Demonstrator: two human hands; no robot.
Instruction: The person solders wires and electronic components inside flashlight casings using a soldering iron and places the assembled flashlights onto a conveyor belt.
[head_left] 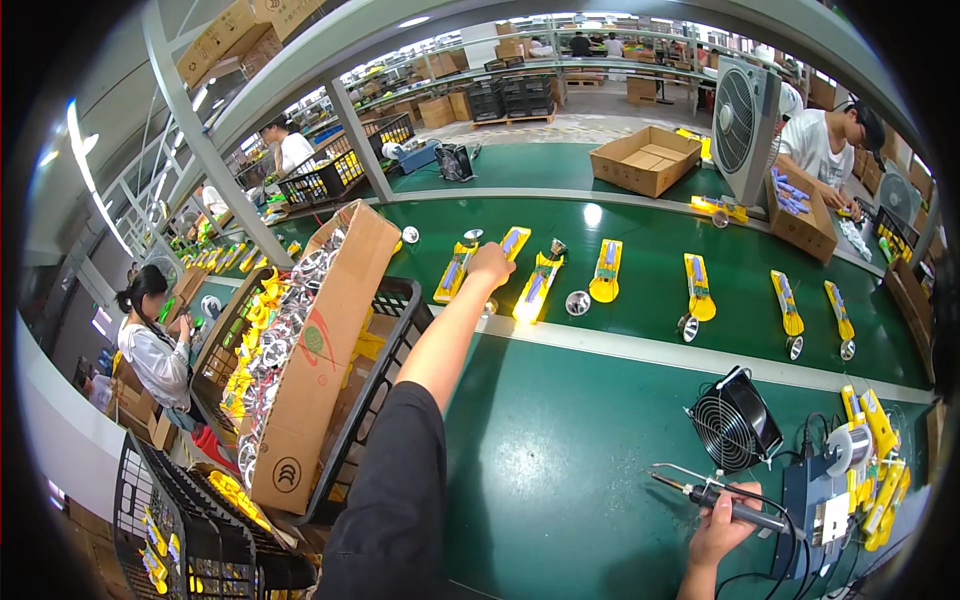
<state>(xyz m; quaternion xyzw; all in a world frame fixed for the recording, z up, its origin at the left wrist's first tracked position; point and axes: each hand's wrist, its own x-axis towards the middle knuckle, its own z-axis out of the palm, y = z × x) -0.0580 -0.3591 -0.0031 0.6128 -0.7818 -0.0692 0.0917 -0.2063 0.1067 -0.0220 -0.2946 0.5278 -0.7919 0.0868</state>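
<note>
My left hand [490, 266] reaches over the green conveyor, its fingers closed at the lower end of a yellow flashlight body [515, 241]. Beside it lie two more flashlight bodies, one on the left [453, 274] and one on the right [538, 290], each with a purple battery and a shiny reflector. In my right hand [722, 528], low on the right, is a soldering iron [725, 502] with a black handle; a thin metal tube runs alongside it. Its tip points left, above the green bench [560, 440] and apart from the flashlights.
Further right along the belt lie several flashlight bodies [700, 288]. A small black fan [735, 420] and a solder spool [849, 448] stand near a blue soldering station [800, 530]. At left, a cardboard box [325, 360] of reflectors rests on a black crate [400, 375]. A co-worker [825, 150] sits opposite.
</note>
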